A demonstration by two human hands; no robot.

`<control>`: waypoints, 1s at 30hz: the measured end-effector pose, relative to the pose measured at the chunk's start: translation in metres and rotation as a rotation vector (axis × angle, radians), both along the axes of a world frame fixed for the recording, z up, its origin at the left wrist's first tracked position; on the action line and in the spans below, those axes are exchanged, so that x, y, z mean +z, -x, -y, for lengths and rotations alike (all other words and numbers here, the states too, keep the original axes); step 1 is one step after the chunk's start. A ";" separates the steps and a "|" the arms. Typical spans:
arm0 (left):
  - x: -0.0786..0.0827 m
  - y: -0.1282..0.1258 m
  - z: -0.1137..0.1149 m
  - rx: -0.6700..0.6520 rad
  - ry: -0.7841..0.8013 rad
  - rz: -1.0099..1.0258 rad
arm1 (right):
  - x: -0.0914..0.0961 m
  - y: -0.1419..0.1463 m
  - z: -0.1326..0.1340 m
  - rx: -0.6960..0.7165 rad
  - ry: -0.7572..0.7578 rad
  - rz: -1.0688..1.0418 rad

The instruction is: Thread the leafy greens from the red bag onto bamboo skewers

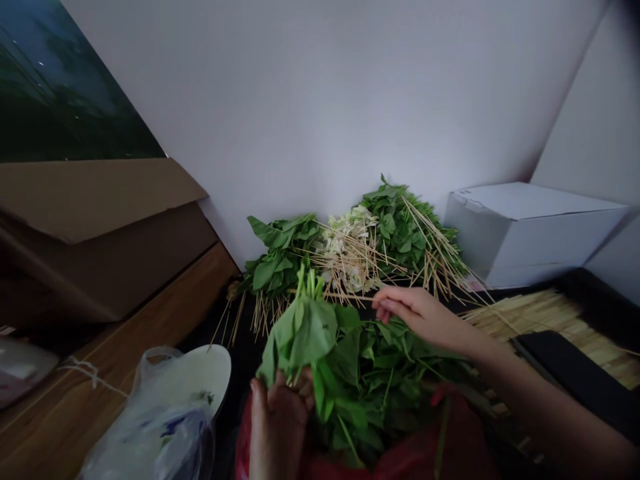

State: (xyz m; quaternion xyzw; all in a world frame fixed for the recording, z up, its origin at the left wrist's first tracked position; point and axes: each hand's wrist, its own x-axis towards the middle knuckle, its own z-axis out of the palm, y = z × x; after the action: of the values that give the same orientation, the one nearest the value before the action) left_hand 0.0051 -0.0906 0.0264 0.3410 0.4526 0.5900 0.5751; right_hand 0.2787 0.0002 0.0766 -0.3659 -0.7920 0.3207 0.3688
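Your left hand (278, 427) clamped on a greens bunch (345, 380), over a red bag (425, 453). Right hand (420, 317) curled, fingertips at a skewer (350, 297), grip unclear, just before piled skewered greens (405, 233).

left hand (277, 427) cut off, red bag (420, 457) half-hidden

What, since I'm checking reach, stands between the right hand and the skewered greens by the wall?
Nothing visible does. The right hand is above the bunch of greens, and its fingertips are right at the near ends of the skewers lying by the wall.
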 end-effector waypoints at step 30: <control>-0.045 -0.011 0.002 -0.324 0.081 -0.246 | 0.029 -0.080 -0.106 -0.398 -0.287 0.569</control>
State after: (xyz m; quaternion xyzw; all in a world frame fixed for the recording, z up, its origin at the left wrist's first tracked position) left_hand 0.0159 -0.0930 -0.0190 0.4554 0.4818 0.4253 0.6161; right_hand 0.3587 0.1064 0.1052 -0.5319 -0.8130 0.0139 0.2365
